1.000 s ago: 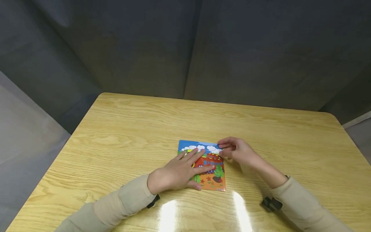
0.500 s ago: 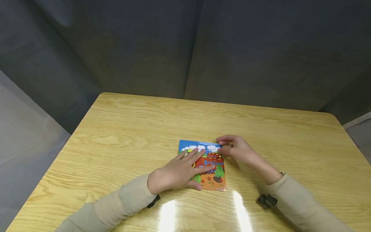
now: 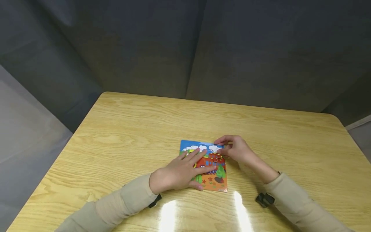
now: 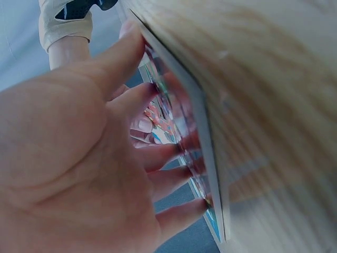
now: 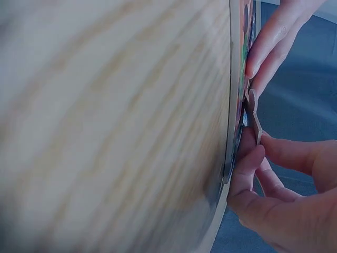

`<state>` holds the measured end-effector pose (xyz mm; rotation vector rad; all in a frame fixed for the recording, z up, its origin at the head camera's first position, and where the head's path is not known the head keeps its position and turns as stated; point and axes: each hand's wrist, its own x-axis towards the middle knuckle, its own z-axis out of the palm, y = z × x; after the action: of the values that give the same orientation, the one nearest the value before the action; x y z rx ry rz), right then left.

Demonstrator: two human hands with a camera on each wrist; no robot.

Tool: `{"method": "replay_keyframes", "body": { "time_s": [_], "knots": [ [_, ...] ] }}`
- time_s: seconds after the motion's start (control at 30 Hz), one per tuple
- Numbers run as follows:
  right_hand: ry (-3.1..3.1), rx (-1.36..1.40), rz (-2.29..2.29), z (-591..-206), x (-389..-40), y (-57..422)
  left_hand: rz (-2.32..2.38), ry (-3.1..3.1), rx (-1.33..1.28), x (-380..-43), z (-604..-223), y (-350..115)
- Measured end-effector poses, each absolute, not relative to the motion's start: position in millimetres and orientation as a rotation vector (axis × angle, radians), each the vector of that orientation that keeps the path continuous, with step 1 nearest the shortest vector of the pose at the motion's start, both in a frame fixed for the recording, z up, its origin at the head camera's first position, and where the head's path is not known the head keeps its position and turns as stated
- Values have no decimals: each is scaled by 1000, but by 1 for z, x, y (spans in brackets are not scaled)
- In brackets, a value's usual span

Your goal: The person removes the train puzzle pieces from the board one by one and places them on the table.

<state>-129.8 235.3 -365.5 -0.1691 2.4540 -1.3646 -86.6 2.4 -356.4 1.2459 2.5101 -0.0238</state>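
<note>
A small jigsaw puzzle (image 3: 214,180) with a bright cartoon picture of a red house, clouds and a tree lies flat on the table. Spread fingers of my left hand (image 3: 178,175) rest on its left and middle part, covering some of the picture. In the left wrist view, those fingertips touch the face of the thin puzzle board (image 4: 199,118). My right hand (image 3: 239,149) is at the top right corner. Between its thumb and fingers it pinches a puzzle piece (image 5: 255,113) with a wavy edge, tilted up from the board, as the right wrist view shows.
The wood-grain table (image 3: 139,129) reaches out on all sides of the puzzle. Dark grey curtains (image 3: 145,48) hang behind its far edge. Two bright light reflections show near the front. Black straps with small devices (image 3: 265,199) sit at the wrists.
My right hand has shifted a little to the left, further over the puzzle's top right corner. The left hand keeps its place on the board.
</note>
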Motion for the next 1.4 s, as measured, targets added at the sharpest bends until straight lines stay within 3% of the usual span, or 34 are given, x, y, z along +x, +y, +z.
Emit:
{"method": "replay_keyframes", "body": {
  "time_s": [0.7, 1.4],
  "knots": [
    [2421, -148, -1444, -347, -125, 242, -21, 2513, 1237, -88, -355, 2],
    [2534, -146, -1308, -358, -101, 383, -18, 2514, 1231, -86, -357, 2]
  ]
}}
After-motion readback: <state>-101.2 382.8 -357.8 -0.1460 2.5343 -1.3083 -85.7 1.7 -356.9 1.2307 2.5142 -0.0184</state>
